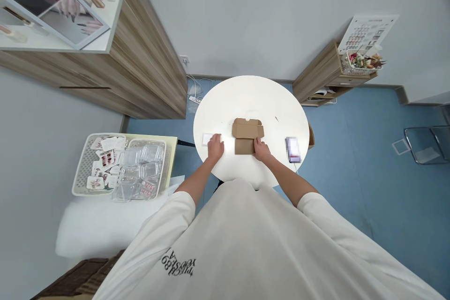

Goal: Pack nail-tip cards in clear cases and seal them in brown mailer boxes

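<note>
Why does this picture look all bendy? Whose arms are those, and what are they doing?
A person is wearing a camera on their head, and it looks down, so we see what they see, over their white shirt. The wide view makes things look bent and squashed. These are the person's own hands. The right hand touches a brown cardboard box that isn't folded shut, on a round white table. The left hand is next to a small white card. A blurred thing, maybe a phone, lies there too. Off to the side, a tray holds cards and clear plastic boxes.
</note>
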A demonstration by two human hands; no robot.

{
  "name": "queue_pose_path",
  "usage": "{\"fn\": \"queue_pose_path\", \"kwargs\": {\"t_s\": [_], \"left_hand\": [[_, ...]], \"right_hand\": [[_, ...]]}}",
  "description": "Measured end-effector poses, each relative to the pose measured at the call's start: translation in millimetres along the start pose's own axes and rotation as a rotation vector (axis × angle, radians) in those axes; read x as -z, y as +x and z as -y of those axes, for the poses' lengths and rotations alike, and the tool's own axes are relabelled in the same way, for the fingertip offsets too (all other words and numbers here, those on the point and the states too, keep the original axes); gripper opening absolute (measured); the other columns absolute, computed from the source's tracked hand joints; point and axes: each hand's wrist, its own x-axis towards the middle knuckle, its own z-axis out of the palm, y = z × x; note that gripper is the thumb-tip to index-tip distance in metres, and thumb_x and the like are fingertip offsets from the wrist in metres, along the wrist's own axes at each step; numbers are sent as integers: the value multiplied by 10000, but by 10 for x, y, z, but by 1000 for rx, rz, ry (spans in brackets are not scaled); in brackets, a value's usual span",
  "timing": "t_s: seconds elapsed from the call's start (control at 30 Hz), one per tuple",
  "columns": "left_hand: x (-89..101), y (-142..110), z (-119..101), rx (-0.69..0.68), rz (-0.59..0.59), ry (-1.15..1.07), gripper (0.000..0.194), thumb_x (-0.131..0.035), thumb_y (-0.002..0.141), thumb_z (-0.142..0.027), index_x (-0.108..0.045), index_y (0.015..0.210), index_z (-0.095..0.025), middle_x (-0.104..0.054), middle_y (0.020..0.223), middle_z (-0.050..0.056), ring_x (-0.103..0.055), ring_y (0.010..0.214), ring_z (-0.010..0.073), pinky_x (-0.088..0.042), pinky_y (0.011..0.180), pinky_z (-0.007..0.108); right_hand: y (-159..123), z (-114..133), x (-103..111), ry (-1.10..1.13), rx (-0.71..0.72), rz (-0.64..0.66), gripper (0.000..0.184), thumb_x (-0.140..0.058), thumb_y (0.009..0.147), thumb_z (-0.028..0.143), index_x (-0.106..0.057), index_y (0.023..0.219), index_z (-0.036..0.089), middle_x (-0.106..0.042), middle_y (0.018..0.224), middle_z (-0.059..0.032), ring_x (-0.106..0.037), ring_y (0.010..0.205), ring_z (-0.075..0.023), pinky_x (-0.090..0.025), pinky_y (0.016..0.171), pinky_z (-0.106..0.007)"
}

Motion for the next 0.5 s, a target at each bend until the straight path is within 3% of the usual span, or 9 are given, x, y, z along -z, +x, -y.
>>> {"fn": "queue_pose_path", "kwargs": {"t_s": [0.1,0.17,0.3,0.5], "left_hand": [[132,82,361,341,-89,-25,438,-477,998,-308,-447,1412,-167,-489,1462,189,-506,1328,332,-441,1065,442],[167,137,550,486,-78,-69,473,-517,981,-345,-432,1415,-178,-506,1449,194,-514,1326,356,-465,1034,466],[125,220,735,537,44,-190,536,-601,936,-399,-436,1394,-174,-571,1379,198,-575,1268,354,-502,978,437],[16,280,751,538,49,-181,561,-715,837,-384,-494,1319,-201,-603,1357,187,-568,1280,368,-487,985,464]], "right_hand": [[2,17,12,6,-8,9,923,-697,845,266,-168,1596,185,-259,1601,-213,-506,1204,-348,-460,978,-447],[2,29,20,13,-16,16,923,-695,847,271,-167,1599,188,-266,1597,-213,-508,1202,-346,-464,974,-448],[-1,52,30,-21,-31,22,929,-699,844,266,-165,1600,189,-261,1605,-207,-509,1190,-336,-464,979,-440],[-6,75,34,-19,-37,20,936,-683,850,266,-130,1602,190,-244,1614,-212,-516,1194,-344,-468,967,-441]]}}
